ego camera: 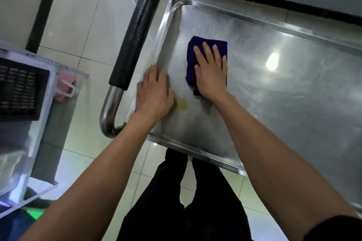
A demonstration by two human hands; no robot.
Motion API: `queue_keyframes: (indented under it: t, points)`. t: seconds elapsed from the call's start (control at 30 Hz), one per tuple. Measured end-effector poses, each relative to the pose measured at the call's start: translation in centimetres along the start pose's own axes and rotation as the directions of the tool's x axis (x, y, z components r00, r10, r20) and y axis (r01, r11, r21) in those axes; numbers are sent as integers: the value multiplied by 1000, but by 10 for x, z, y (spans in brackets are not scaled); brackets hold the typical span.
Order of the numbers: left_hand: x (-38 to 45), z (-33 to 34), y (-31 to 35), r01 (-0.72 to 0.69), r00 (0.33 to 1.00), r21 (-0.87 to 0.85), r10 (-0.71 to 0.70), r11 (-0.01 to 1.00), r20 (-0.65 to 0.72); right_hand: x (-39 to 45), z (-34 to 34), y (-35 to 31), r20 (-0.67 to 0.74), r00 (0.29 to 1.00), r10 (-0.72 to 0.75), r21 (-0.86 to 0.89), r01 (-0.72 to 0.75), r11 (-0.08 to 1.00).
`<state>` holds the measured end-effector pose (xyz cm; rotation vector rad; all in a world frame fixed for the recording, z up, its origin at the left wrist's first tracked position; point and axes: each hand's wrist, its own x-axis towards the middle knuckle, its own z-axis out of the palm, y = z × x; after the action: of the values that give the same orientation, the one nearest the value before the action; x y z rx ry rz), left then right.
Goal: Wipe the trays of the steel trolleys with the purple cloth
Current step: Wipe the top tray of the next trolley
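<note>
While right hand (212, 70) presses purple cloth (197, 58) flat on top tray (274, 88), fingers straight and spread, trolley handle (137, 31) runs along tray's left end. Cloth lies toward that end, long axis along fingers, pointing to far edge. Left hand (153, 92) rests open on left rim, fingers extended, holding nothing. Yellowish stain (183, 104) sits between hands, nearer left hand, just near-side and left of cloth; judged next wipe target. Tray holds cloth only. Black basket (19, 88) sits on rack at left, contents cannot tell.
</note>
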<state>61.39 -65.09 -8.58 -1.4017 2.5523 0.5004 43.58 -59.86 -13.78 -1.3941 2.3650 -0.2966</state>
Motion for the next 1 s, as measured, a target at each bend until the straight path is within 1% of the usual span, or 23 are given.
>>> queue_keyframes:
  t: [0.1, 0.2, 0.3, 0.37, 0.5, 0.57, 0.67, 0.73, 0.83, 1.0]
  points:
    - [4, -2, -5, 1, 1000, -54, -2, 999, -17, 21, 2, -22, 25, 999, -46, -4, 46, 999]
    - [6, 0, -10, 25, 997, -159, -36, 987, -68, 39, 7, -49, 54, 993, -104, 21, 103, 994]
    - [7, 3, -14, 23, 992, -234, -52, 972, -119, 48, 12, -68, 39, 992, -118, 54, 116, 992]
    - [10, 4, -17, 22, 989, -248, -57, 969, -134, 47, 12, -69, 32, 992, -126, 87, 123, 989]
    - [14, 0, -19, -13, 992, -231, -16, 973, -122, 33, 8, -58, 49, 982, -180, 120, 173, 978]
    - [15, -3, -16, -24, 995, -180, 6, 983, -104, 21, 8, -52, 37, 984, -175, 120, 169, 978]
    - [12, -1, -9, -39, 997, -72, 35, 997, -63, -1, 9, -39, 12, 991, -135, 109, 133, 985]
    - [8, 2, 0, -78, 996, -30, 77, 996, -41, -16, 8, -27, 1, 994, -107, 101, 106, 989]
    - [3, 8, 20, -169, 985, -14, 168, 986, -40, -38, 6, -5, -7, 998, -69, 105, 69, 992]
    - [-8, 22, 69, -285, 959, 20, 285, 958, 10, -77, -7, 50, -19, 999, 26, 115, -24, 993]
